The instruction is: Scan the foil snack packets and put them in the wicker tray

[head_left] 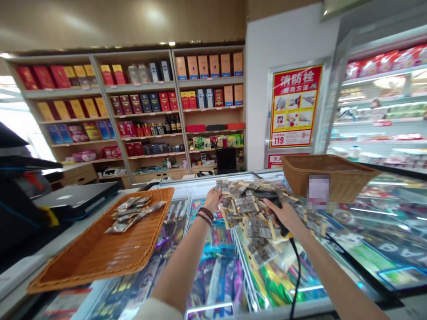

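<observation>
A heap of small clear packets (248,206) with dark contents lies on the glass top of a chest freezer (213,284). At the heap's left edge, my left hand (213,198) has its fingers closed on a packet (224,186); the fingertips are partly hidden. My right hand (285,215) is wrapped round the handle of a black barcode scanner (267,195), whose head sits over the packets and points left. From its base a black cable (298,271) runs down toward me. Several similar packets (133,213) rest in a shallow orange wicker tray (100,255) on the left.
A deep brown wicker basket (333,173) stands at the freezer's back right. Left of the tray is a dark flat device (78,200) on a counter. Shelves of boxed goods (143,102) line the back wall; a lit display fridge (383,106) stands at right.
</observation>
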A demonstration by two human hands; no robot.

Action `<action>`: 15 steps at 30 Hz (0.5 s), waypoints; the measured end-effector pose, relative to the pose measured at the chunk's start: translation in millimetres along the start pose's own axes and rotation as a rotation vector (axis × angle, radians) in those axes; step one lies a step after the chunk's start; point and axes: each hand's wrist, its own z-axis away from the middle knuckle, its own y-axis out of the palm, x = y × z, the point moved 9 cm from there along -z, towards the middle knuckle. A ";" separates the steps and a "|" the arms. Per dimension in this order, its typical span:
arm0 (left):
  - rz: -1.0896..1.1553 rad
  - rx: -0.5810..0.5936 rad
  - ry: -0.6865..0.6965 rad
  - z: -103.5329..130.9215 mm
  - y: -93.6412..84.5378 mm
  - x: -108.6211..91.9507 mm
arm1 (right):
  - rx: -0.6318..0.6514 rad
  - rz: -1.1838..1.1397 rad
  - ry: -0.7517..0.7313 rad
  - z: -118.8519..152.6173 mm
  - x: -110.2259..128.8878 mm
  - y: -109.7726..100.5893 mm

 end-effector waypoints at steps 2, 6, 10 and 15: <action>-0.071 0.024 -0.009 -3.0 23.1 6.8 | -0.053 -0.008 0.025 0.3 -5.9 -20.4; -0.417 -0.083 0.101 -0.3 23.2 -0.1 | -0.135 -0.032 0.048 3.6 -16.4 -46.0; -0.590 -0.145 0.262 9.4 -15.1 -25.1 | -0.210 -0.060 0.030 6.9 -20.6 -52.1; -0.793 -0.203 0.461 30.3 -91.0 -82.3 | -0.248 -0.072 -0.064 9.5 -5.4 -20.5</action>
